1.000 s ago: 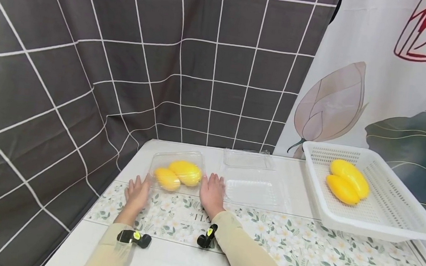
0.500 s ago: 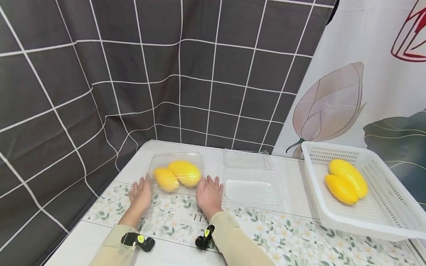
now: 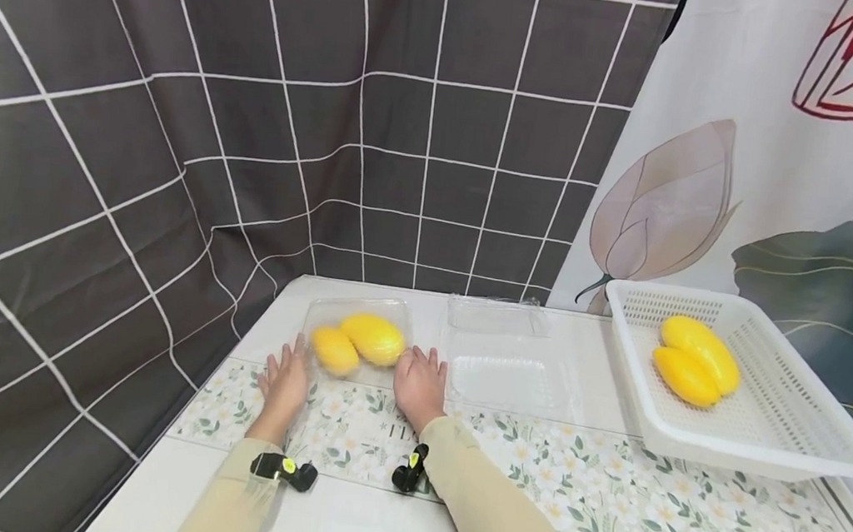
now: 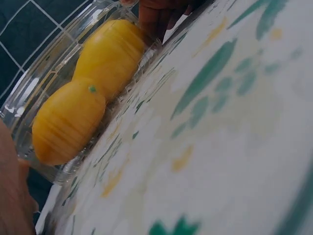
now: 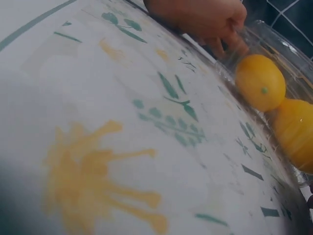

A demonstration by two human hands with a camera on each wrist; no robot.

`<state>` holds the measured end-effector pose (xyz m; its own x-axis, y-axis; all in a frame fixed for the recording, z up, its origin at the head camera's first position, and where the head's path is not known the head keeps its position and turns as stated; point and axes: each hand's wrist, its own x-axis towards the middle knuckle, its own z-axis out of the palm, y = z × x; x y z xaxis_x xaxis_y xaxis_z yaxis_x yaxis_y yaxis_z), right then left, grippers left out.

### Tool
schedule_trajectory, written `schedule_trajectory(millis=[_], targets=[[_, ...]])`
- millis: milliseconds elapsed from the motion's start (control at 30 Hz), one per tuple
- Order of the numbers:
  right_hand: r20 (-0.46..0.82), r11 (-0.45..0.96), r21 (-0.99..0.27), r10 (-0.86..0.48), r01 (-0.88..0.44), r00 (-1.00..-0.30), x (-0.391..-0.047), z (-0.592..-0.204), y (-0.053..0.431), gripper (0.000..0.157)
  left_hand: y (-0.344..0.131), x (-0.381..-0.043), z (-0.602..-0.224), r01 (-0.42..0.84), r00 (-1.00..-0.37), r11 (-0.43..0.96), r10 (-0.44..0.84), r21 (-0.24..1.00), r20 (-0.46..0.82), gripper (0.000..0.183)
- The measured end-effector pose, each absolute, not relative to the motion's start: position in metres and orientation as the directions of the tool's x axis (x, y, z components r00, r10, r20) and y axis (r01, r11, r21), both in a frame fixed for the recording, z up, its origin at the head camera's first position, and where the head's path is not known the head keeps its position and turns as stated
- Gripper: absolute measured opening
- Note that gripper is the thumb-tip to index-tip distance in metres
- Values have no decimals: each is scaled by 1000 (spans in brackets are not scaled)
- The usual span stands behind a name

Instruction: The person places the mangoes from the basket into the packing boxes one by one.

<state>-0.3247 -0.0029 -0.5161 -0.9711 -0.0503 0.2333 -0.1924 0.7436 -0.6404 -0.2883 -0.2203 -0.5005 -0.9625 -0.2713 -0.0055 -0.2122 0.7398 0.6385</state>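
Observation:
Two yellow mangoes (image 3: 372, 339) lie side by side inside a closed clear plastic box (image 3: 321, 312) near the table's back left. My left hand (image 3: 285, 380) is at the box's near left side, its fingers spread and fairly straight. At the right side, my right hand (image 3: 420, 384) lies with its fingers against the box's near corner. From the left wrist, the mangoes (image 4: 68, 122) show through the ribbed clear wall, with the box resting on the table. In the right wrist view my left hand (image 5: 205, 19) reaches the box's end. Some fingertips are hidden.
An open clear plastic box (image 3: 503, 381) lies just right of my right hand, its lid folded back. A white perforated basket (image 3: 798, 412) with two more mangoes (image 3: 697, 362) stands at the right. A grid-patterned dark curtain (image 3: 467, 136) hangs behind the table.
My left hand has shifted slightly right, closer in against the box. My right hand has edged a little left. The box and its mangoes stay in nearly the same place.

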Motion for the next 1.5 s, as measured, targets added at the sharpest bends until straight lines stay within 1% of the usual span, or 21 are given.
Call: schedule_trajectory(millis=[167,233,333,367,433,500,567,633,700,767,833,933,1000,1067,1133,1267,1500], targets=[[212,725,-663,-57,-187,-976,-319,-522,-4,60,-221,-286,-509,-211,-948,752,-313,625,57,57],[206,693,-697,-53,-184,-977,-318,-524,-4,62,-221,-285,-512,-201,-946,765,-313,612,80,57],[193,559,-808,-51,-188,-980,-318,-524,-4,65,-222,-285,-514,-174,-945,789,-303,589,127,55],[188,495,-848,-54,-190,-981,-319,-524,-4,65,-221,-285,-515,-168,-940,772,-312,614,135,54],[179,351,-917,-65,-190,-982,-319,-524,-3,63,-221,-285,-515,-163,-935,665,-341,729,101,54],[171,237,-954,-82,-186,-982,-319,-523,-3,61,-220,-285,-514,-149,-932,509,-358,848,51,55],[156,180,-968,-103,-173,-982,-319,-524,-3,59,-218,-285,-512,-138,-925,276,-380,951,-23,57],[143,167,-972,-123,-163,-982,-318,-524,-3,58,-212,-280,-502,-117,-934,110,-349,987,-72,57],[133,179,-972,-134,-156,-982,-317,-523,-5,60,-206,-276,-493,-77,-940,-3,-332,997,-73,58],[119,181,-973,-148,-145,-982,-315,-522,-8,64,-201,-274,-485,-17,-945,-107,-324,994,-51,59],[112,184,-973,-154,-140,-982,-312,-521,-12,68,-201,-275,-485,54,-943,-168,-333,984,-5,60],[97,169,-977,-176,-127,-980,-310,-520,-19,73,-205,-281,-489,149,-936,-201,-345,968,72,58],[102,163,-978,-191,-134,-976,-309,-519,-24,75,-208,-285,-491,183,-935,-198,-337,963,109,55],[103,166,-976,-200,-138,-974,-309,-518,-28,77,-210,-289,-493,186,-938,-173,-323,967,123,53],[101,174,-975,-205,-138,-974,-310,-518,-32,79,-213,-293,-494,161,-942,-138,-315,977,111,51],[97,202,-969,-221,-143,-970,-313,-517,-38,81,-219,-299,-493,137,-935,-106,-341,985,93,50],[99,304,-933,-294,-191,-951,-316,-514,-49,83,-232,-309,-490,234,-889,-115,-427,965,165,50]])
